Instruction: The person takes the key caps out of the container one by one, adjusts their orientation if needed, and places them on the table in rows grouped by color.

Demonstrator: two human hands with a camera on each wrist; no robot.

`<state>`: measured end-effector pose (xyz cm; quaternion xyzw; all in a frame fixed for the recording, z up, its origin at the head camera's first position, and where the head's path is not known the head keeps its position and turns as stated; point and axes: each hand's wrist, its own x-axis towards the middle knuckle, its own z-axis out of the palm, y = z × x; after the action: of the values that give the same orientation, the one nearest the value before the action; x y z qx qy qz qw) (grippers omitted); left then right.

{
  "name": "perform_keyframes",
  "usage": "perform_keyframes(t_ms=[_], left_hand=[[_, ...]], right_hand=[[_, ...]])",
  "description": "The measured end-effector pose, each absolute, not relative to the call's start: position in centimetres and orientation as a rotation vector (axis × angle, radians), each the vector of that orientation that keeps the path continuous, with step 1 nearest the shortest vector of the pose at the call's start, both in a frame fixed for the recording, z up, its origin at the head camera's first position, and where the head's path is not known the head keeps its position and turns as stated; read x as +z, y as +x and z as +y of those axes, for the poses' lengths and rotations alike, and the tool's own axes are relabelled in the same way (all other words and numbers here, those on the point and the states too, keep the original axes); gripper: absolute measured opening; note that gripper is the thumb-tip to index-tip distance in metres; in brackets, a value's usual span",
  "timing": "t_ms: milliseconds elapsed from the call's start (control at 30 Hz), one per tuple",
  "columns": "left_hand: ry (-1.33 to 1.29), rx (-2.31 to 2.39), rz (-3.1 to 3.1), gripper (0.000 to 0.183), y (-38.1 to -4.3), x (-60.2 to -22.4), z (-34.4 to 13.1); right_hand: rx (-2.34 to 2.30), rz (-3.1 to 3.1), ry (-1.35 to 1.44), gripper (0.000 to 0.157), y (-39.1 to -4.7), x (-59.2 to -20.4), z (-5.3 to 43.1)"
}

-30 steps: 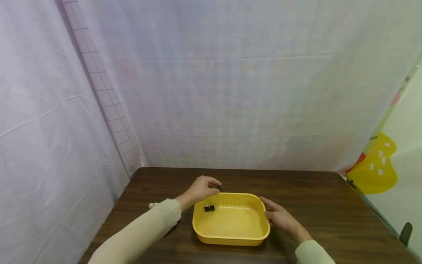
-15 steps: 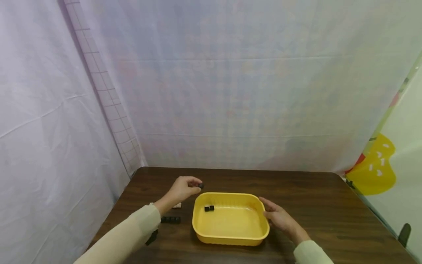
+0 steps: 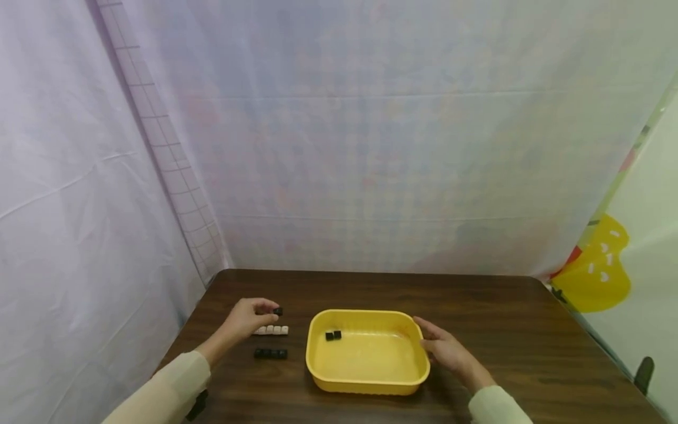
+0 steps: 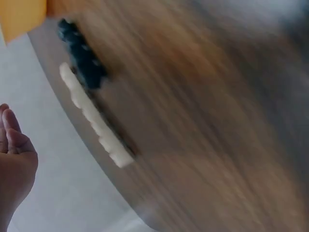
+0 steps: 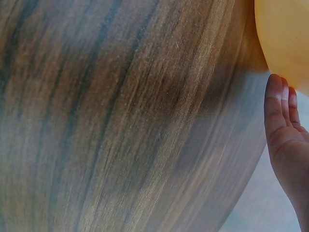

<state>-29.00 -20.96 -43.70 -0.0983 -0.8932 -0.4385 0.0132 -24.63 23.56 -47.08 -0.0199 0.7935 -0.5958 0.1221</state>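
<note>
My left hand (image 3: 246, 321) pinches a small black cube (image 3: 278, 311) between thumb and fingertips, just above the table at left. Below its fingertips lies a row of white cubes (image 3: 273, 330), partly covered by the hand. Nearer me is a row of black cubes (image 3: 271, 354); both rows also show in the left wrist view. Two black cubes (image 3: 333, 335) sit side by side inside a yellow basin (image 3: 368, 386), toward its left end. My right hand (image 3: 450, 350) rests against the basin's right side, its fingers straight along the outer wall in the right wrist view.
Everything stands on a dark wood-grain table (image 3: 508, 330). A dark object (image 3: 198, 406) shows partly beneath the left forearm, too covered to identify. Pale curtains (image 3: 371, 147) hang behind the table and at its left.
My left hand has carried the black cube from the basin's far rim leftward to beside the white row, uncovering both rows. My right hand stays against the basin.
</note>
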Motion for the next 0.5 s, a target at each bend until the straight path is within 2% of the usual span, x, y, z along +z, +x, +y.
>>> perform_keyframes(t_ms=[500], left_hand=[[-0.527, -1.15, -2.89, 0.017, -27.7, -47.1, -27.1]], right_hand=[[-1.711, 2.357, -0.013, 0.058, -24.7, -46.9, 23.3]])
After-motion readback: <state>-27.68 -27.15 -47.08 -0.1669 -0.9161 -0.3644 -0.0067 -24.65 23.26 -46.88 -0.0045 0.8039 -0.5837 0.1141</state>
